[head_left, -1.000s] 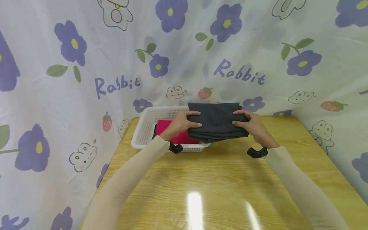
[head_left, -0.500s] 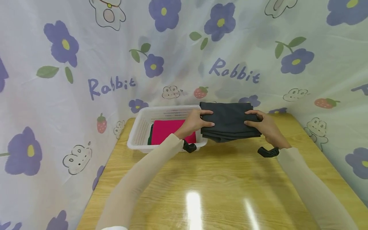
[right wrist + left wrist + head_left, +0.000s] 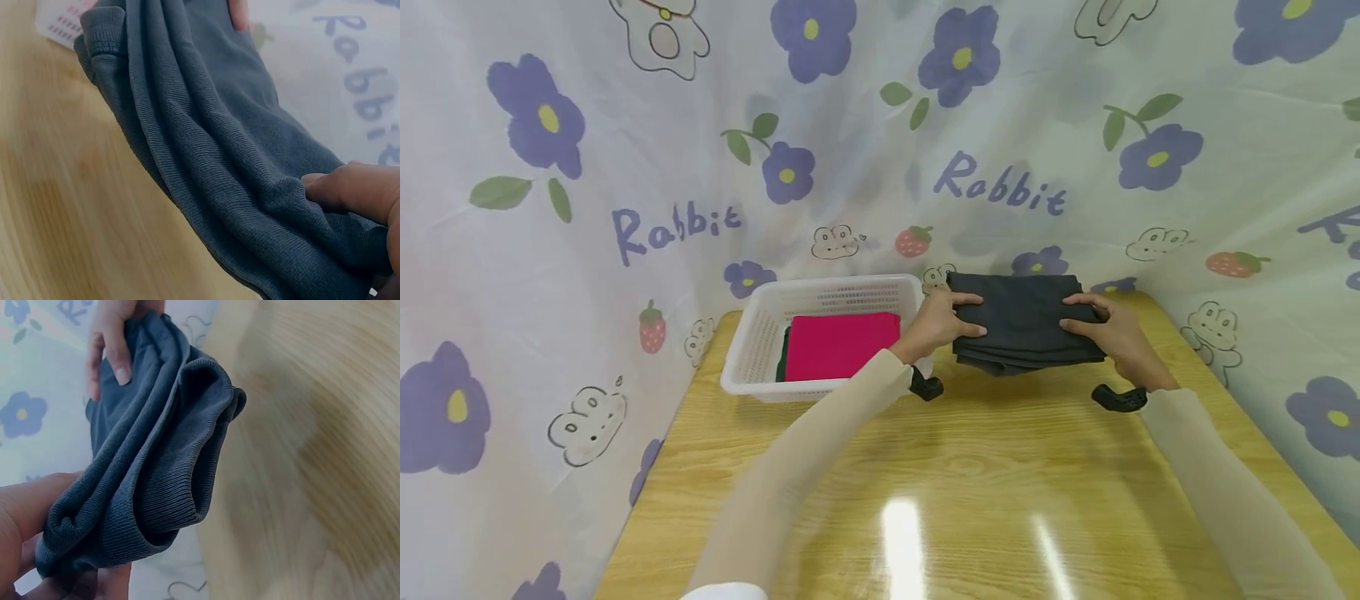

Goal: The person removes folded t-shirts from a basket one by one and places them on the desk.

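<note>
A folded dark grey garment (image 3: 1022,321) with several stacked layers is held above the back of the table, right of the basket. My left hand (image 3: 936,323) grips its left end, thumb on the top face. At the other end my right hand (image 3: 1116,333) holds it the same way. Ribbed, looped edges of the garment (image 3: 169,469) show in the left wrist view, with fingers tucked under the near end. In the right wrist view, the thumb of my right hand (image 3: 356,190) presses into the soft layers.
A white perforated plastic basket (image 3: 752,388) stands at the back left of the wooden table (image 3: 970,475). Inside lie a folded red cloth (image 3: 842,343) and a dark green one (image 3: 782,354) beneath it. A printed curtain (image 3: 850,192) hangs behind and along both sides.
Both hands have carried the garment to the right, from overlapping the basket's right end to beside it. More of the red cloth now shows. The head view has turned slightly right.
</note>
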The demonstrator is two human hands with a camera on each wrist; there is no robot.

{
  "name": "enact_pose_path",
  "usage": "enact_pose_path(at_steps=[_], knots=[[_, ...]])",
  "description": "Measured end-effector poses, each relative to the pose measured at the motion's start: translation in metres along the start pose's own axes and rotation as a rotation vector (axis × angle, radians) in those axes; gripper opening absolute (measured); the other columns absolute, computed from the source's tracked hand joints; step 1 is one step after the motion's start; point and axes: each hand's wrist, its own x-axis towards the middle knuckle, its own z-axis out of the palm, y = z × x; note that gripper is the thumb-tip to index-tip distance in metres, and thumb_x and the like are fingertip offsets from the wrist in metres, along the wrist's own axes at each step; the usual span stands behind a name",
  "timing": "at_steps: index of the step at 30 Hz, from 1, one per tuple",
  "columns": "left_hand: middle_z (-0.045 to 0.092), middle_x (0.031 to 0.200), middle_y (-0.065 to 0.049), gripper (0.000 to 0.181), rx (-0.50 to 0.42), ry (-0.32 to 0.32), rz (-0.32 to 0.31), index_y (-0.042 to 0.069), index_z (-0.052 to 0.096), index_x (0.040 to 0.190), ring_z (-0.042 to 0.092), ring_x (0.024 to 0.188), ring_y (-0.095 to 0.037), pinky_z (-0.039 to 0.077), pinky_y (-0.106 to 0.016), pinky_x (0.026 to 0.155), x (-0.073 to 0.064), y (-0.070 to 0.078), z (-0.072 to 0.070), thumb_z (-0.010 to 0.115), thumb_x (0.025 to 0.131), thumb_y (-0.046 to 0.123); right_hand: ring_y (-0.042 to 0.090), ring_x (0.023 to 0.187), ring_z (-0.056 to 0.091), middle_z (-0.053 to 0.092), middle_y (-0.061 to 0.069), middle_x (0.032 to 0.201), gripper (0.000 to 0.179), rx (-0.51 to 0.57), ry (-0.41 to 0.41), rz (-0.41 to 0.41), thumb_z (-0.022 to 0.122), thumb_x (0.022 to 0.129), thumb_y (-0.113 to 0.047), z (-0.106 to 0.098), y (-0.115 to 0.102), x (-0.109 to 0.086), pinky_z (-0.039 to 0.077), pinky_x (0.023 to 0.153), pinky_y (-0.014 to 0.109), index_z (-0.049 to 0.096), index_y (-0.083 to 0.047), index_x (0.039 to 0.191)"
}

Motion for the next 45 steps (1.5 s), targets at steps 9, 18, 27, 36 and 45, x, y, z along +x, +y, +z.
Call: enact_pose_path(at_steps=[9,18,27,36,45], knots=[[0.051,0.152,-0.009,0.057,0.022,-0.017,-0.016,0.019,0.067,0.140,0.056,0.132,-0.024,0.054,-0.030,0.095,0.016,0.004,0.030,0.086,0.086,0.012,0.039,0.155,0.011,0.004,0.008,0.172,0.061,-0.008,0.024,0.055,0.074,0.097,-0.033,-0.019,0.020,0.004,0.028,0.116,0.063,0.050,-0.015,0.151],[0.054,0.151,-0.003,0.056,0.061,-0.039,0.006,0.018,0.066,0.140,0.056,0.132,-0.022,0.051,-0.033,0.101,0.029,-0.002,0.061,0.084,0.088,0.012,0.039,0.156,0.007,0.008,0.010,0.172,0.059,-0.027,0.062,0.077,0.073,0.099,-0.029,-0.030,0.045,0.005,0.025,0.117,0.064,0.050,-0.011,0.150],[0.052,0.153,-0.005,0.056,0.071,-0.005,-0.091,0.023,0.066,0.141,0.066,0.114,-0.016,0.056,-0.028,0.086,0.038,-0.006,0.086,0.083,0.089,0.010,0.041,0.155,0.008,0.012,0.013,0.171,0.058,-0.041,0.089,0.079,0.075,0.097,-0.028,-0.034,0.064,0.009,0.025,0.117,0.064,0.053,-0.010,0.148],[0.051,0.154,-0.006,0.059,0.058,0.019,-0.123,0.023,0.065,0.142,0.064,0.118,-0.018,0.048,-0.026,0.071,0.045,-0.016,0.102,0.081,0.089,0.004,0.044,0.154,0.011,0.014,0.017,0.170,0.055,-0.088,0.095,0.061,0.072,0.099,-0.026,-0.032,0.084,0.018,0.025,0.116,0.066,0.053,-0.008,0.147],[0.048,0.157,-0.006,0.065,-0.006,0.015,-0.130,0.022,0.060,0.146,0.056,0.132,-0.024,0.046,-0.026,0.067,0.049,-0.025,0.114,0.078,0.089,-0.003,0.053,0.149,0.021,0.018,0.022,0.168,0.052,-0.139,0.115,0.052,0.071,0.100,-0.021,-0.032,0.091,0.024,0.027,0.113,0.068,0.052,-0.005,0.147]])
